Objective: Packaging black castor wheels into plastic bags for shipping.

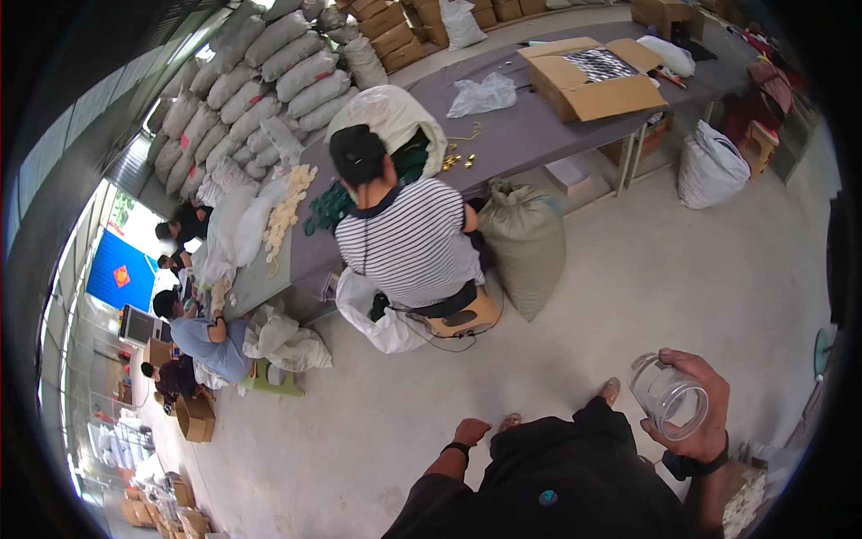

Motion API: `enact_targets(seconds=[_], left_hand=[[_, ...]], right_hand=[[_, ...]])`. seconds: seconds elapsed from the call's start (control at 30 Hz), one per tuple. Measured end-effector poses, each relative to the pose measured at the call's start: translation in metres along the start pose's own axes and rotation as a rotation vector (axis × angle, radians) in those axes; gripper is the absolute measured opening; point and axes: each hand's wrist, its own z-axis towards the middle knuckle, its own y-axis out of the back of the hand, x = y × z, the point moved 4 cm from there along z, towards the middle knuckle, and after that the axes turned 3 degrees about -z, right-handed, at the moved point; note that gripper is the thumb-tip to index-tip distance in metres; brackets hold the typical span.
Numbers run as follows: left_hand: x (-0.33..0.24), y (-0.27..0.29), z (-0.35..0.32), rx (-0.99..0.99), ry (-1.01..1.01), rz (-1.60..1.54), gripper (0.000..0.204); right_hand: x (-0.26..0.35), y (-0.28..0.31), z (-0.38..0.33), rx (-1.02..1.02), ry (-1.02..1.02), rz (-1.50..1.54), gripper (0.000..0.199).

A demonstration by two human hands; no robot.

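Observation:
My right hand (708, 395) is closed round a clear, empty-looking plastic jar (648, 381), held tilted at the lower right with its round rim facing me. A dark band circles that wrist. My left hand (470, 431) hangs low beside my dark clothing, above the floor and near my foot, with a black band on its wrist. Its back faces up and its fingers are mostly hidden, so I cannot make out how they are curled. Nothing shows in it.
Ahead, a person in a striped shirt (413, 235) sits at a long grey table (503, 135). A full green sack (523, 247) stands beside them. An open carton (620, 97) lies on the table. More people work at the left, near stacked sacks (285, 45). A white sack (712, 166) stands right.

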Motion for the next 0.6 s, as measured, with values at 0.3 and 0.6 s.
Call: enact_targets(seconds=[0.3,0.6], left_hand=[[-0.173,-0.141,0.009,0.134,-0.073,0.227,0.04],[-0.302,-0.182,0.071,0.067,-0.043,0.102,0.045]], right_hand=[[-0.104,0.18,0.048,0.055,0.05,-0.092,0.089],[-0.208,0.261,0.131,0.102,0.104,0.007,0.09]])
